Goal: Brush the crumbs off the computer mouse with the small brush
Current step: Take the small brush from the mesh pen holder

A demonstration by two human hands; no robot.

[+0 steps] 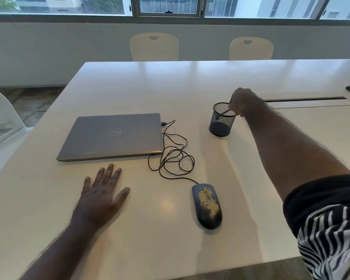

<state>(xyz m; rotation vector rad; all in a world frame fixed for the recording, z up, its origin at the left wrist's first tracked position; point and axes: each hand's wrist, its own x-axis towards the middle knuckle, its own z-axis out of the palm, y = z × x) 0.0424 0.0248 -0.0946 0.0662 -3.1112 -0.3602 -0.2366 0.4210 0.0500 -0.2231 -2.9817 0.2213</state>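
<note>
A dark computer mouse (207,207) lies on the white table (170,87) at front centre, with pale yellow crumbs (209,201) scattered over its top. Its thin cable (171,156) loops back to the laptop. A black mesh cup (221,119) stands behind it. My right hand (243,101) reaches over the cup's rim, fingers closed on a thin dark handle, the small brush (225,112), whose lower end stays inside the cup. My left hand (101,196) rests flat on the table, fingers spread, left of the mouse.
A closed grey laptop (113,136) lies at the left centre, the mouse cable plugged into its right side. Two cream chairs (154,47) stand beyond the far edge. A cable slot (303,99) runs along the table's right side.
</note>
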